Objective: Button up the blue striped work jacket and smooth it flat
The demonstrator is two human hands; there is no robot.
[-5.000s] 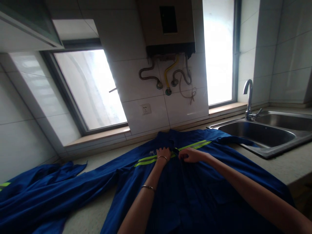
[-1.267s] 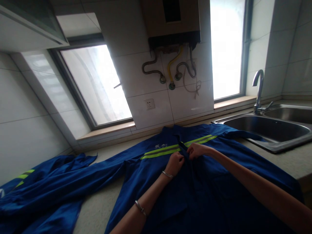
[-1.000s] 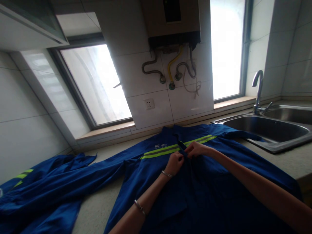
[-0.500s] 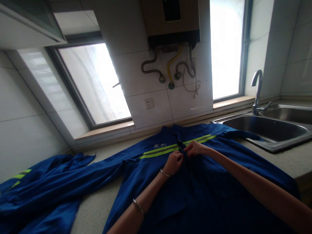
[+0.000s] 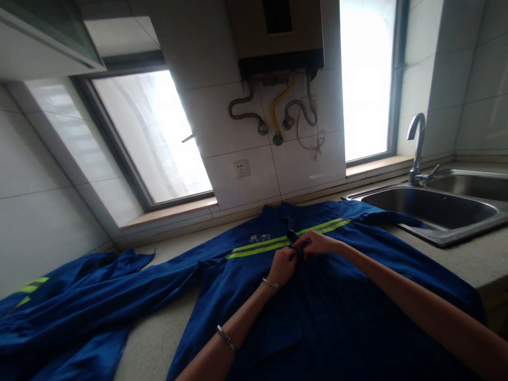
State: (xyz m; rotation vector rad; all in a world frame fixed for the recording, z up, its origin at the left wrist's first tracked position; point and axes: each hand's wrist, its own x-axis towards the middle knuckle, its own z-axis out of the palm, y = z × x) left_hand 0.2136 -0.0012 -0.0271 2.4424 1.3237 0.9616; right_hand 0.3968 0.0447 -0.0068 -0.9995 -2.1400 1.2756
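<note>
A blue work jacket with a yellow-green and grey stripe across the chest lies spread, front up, on the counter. At its front opening, just below the stripe, my left hand is closed on the edge of the cloth. My right hand pinches the same front edge from the other side, its fingertips close to the left ones. Any button between the fingers is too small and dark to make out. Above the hands the front edge gapes a little near the collar. Two silver bracelets circle my left wrist and forearm.
Another blue garment with yellow-green stripes lies bunched at the left of the counter. One jacket sleeve reaches over it; the other touches the rim of the steel sink. A faucet stands behind the sink. A water heater hangs above.
My right fingers have shifted slightly to the left along the jacket's front edge. Both hands keep hold of the cloth, and the jacket lies as before.
</note>
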